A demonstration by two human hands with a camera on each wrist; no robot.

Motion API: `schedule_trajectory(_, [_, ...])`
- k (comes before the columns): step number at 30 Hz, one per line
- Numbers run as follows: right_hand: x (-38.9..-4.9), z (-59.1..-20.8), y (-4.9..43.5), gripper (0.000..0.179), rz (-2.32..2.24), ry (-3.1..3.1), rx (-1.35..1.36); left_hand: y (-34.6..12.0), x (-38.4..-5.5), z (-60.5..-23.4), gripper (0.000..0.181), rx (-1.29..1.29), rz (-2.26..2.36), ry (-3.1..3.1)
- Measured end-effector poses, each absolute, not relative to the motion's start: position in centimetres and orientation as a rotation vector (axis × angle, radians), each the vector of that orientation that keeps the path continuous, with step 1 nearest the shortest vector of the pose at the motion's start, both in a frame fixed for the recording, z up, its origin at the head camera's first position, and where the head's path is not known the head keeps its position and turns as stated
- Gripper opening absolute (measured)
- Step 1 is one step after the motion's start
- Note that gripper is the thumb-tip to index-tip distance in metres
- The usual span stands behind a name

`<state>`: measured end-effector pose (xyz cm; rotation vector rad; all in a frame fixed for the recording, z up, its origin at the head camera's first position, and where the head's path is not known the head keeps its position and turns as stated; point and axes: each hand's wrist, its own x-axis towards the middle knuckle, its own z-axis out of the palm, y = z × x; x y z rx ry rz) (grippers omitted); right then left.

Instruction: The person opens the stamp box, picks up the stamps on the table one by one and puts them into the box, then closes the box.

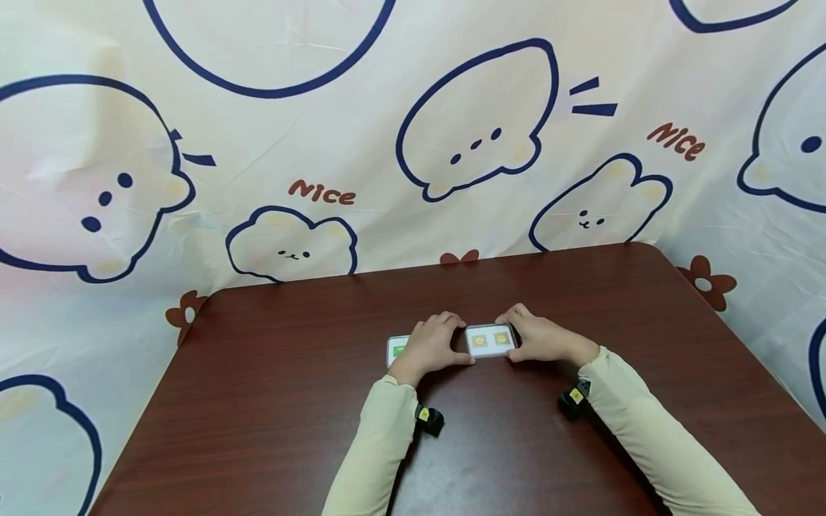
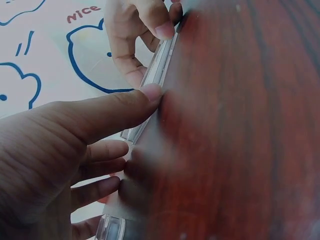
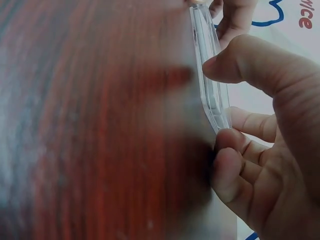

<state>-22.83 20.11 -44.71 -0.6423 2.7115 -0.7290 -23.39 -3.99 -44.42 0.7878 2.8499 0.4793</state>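
Note:
A flat clear plastic case (image 1: 490, 340) lies near the middle of the table, its white face bearing two yellowish squares. My left hand (image 1: 431, 347) grips its left end, thumb at the near corner and fingers toward the far one. On the opposite end, my right hand (image 1: 542, 338) holds it between thumb and fingers. Seen edge-on in the right wrist view, the case (image 3: 204, 55) has a thick transparent rim. A second clear case (image 1: 396, 347) with a green picture sits to the left, partly hidden behind my left hand.
The dark brown wooden table (image 1: 271, 401) has rounded far corners. Behind it hangs a pale cloth (image 1: 381, 236) printed with blue cartoon outlines and the word "Nice". Small black wrist cameras are strapped under both cream sleeves (image 1: 377, 430).

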Motion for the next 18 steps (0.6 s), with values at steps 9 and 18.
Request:
schedule_trajectory(9, [-23.02,-44.45,19.43,0.062,-0.726,2.686,-0.643,-4.37,-23.36,-44.46,0.066,0.785,0.456,2.863])
schedule_trajectory(18, [-22.99,-44.46,19.98,0.064,-0.719,2.676,-0.601,-4.02,-23.13,-44.07,0.063,0.787,0.441,2.862])
